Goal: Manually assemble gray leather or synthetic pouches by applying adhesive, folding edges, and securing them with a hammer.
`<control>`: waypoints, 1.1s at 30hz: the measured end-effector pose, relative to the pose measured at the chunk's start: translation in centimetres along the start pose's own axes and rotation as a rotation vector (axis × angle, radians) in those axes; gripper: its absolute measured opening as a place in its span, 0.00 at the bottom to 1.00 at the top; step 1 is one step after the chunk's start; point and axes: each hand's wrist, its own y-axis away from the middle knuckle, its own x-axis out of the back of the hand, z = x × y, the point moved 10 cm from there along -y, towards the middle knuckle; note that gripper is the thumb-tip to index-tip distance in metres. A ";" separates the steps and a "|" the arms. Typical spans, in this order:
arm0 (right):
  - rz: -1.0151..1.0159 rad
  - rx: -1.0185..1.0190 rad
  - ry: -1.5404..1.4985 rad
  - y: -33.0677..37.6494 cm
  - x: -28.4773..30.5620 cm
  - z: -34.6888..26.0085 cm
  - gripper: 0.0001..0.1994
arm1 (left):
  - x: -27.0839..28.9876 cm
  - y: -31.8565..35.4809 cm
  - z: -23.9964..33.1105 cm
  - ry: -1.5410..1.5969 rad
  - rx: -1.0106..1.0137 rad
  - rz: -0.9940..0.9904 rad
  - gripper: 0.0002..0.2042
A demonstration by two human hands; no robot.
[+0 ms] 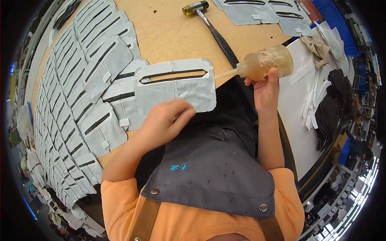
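My right hand (265,94) is wrapped around a cloudy, amber-tinted squeeze bottle (277,60), tilted on its side. Its narrow nozzle points left to the right edge of a grey fabric panel (197,94); whether it touches I cannot tell. The panel has a long slot framed by a pale strip and lies over other panels at the table's front edge. My left hand (171,118) hovers at the panel's lower edge, slightly blurred, its fingers curled in; what they hold, if anything, is hidden.
Overlapping rows of similar slotted grey panels (66,100) cover the left of the tan table (173,36). A hammer (213,32) lies beyond the bottle, with more panels (249,12) at the far right. White strips (309,92) and dark pieces (333,108) rest on a white surface at right.
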 end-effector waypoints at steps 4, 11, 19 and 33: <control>-0.111 0.117 0.160 -0.1 -2.6 -0.6 0.27 | 1.7 -4.3 -0.3 -0.460 -0.273 0.340 0.07; -0.127 0.299 0.162 0.4 -3.7 -1.6 0.24 | 0.6 -5.2 -2.9 -0.401 -0.202 0.285 0.07; -0.141 0.275 0.236 0.4 -3.4 -1.6 0.24 | 0.6 -5.2 -3.1 -0.372 -0.183 0.276 0.07; -0.163 0.402 0.377 0.4 -4.4 -3.2 0.25 | 0.7 -5.1 -3.0 -0.368 -0.224 0.305 0.08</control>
